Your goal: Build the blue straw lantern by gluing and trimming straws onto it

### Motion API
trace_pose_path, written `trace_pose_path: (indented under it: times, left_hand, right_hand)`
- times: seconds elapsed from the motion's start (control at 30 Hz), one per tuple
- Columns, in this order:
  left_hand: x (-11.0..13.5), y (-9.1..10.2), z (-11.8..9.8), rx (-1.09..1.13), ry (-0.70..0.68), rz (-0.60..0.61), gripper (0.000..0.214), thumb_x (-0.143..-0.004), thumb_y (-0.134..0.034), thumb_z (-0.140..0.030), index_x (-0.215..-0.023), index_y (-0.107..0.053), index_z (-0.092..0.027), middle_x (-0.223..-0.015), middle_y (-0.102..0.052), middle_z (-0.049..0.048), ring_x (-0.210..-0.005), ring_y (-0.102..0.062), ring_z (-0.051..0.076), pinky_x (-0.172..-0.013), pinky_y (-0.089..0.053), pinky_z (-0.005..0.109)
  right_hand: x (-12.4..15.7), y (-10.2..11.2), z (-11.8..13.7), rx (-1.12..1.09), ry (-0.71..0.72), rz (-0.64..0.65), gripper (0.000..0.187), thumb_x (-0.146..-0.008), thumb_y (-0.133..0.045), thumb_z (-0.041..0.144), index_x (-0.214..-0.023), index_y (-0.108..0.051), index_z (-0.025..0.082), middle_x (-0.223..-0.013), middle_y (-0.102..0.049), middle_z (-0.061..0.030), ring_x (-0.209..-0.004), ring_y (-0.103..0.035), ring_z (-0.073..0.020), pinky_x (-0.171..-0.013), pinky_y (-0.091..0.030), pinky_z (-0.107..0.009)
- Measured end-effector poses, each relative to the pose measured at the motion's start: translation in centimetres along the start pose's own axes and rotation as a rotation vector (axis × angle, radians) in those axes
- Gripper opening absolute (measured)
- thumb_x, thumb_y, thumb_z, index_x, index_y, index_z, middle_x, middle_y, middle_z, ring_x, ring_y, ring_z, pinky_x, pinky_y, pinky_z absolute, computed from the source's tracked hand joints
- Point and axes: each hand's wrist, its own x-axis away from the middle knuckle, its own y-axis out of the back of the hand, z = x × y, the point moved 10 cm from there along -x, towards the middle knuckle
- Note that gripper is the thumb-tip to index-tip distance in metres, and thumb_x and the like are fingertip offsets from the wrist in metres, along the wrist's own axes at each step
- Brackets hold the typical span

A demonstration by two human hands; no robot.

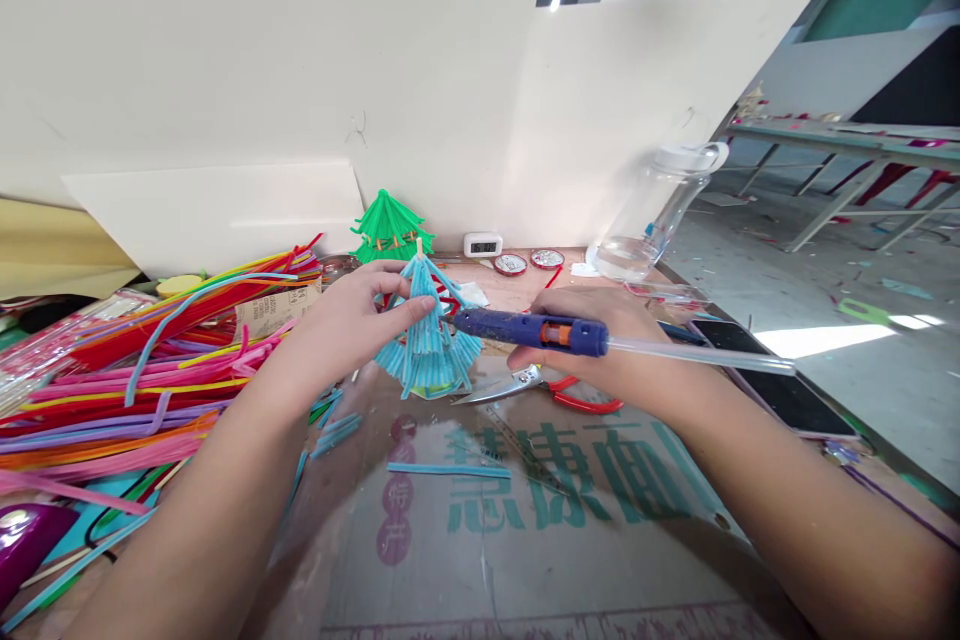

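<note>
Through the head camera I see the light-blue, tiered, cone-shaped tree of fuzzy stems (427, 345) just off the middle of my view, toward 7 o'clock, a pale stick poking from its tip; I take it as the centre of my dial. At its 9 o'clock I have the left hand (360, 315), thumb and fingers pinching the tree's upper part, the thumb across the front. At 3 o'clock the right hand (600, 302) is closed around the dark-blue plastic glue gun (510, 328), though I cannot tell how each finger sits behind it. The nozzle points at the tree's side; whether it touches, I cannot tell. A clear, rod-shaped glue stick (697, 353) juts from the gun's rear. At 4 o'clock I have the red-handled metal scissors (525, 382), and at 6 o'clock a straight light-blue fuzzy strip (450, 470). The heap of multicoloured fuzzy stems (172, 375) fills 9 o'clock, past the left hand. A bright-green cone-shaped tree (386, 225) stands at 11, a small white digital clock (482, 245) at 1, and a clear plastic bottle (649, 210) farther out at 2.
</note>
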Motion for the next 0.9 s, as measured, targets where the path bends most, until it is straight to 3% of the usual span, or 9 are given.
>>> trace_pose_path:
  times: [0.37, 0.67, 0.9]
  left_hand:
    - [0.04, -0.04, -0.28, 0.001, -0.044, -0.002, 0.038, -0.085, -0.051, -0.052, -0.074, -0.07, -0.022, -0.121, -0.064, -0.0006, -0.108, -0.058, 0.024, -0.098, -0.043, 0.039]
    - [0.06, -0.08, -0.33, 0.0, -0.046, 0.012, 0.039, -0.085, -0.05, -0.053, -0.074, -0.07, -0.022, -0.125, -0.062, -0.0006, -0.109, -0.058, 0.024, -0.092, -0.045, 0.037]
    - [0.11, -0.06, -0.26, 0.002, -0.029, 0.008, 0.039, -0.085, -0.05, -0.053, -0.075, -0.071, -0.021, -0.124, -0.063, 0.0001, -0.108, -0.059, 0.025, -0.094, -0.044, 0.038]
  right_hand:
    - [0.06, 0.16, -0.1, -0.028, 0.006, -0.051, 0.042, -0.073, -0.068, 0.058, -0.066, -0.057, 0.018, -0.062, -0.06, 0.0009, -0.058, -0.05, -0.0129, -0.055, -0.028, -0.024]
    - [0.0, -0.09, -0.38, -0.027, -0.032, -0.035, 0.043, -0.075, -0.065, 0.06, -0.067, -0.057, 0.018, -0.063, -0.061, -0.0005, -0.059, -0.051, -0.014, -0.055, -0.027, -0.025]
    - [0.06, -0.2, -0.2, -0.14, -0.042, 0.03, 0.036, -0.077, -0.066, 0.055, -0.076, -0.062, 0.02, -0.071, -0.064, -0.0002, -0.063, -0.054, -0.0146, -0.057, -0.033, -0.025]
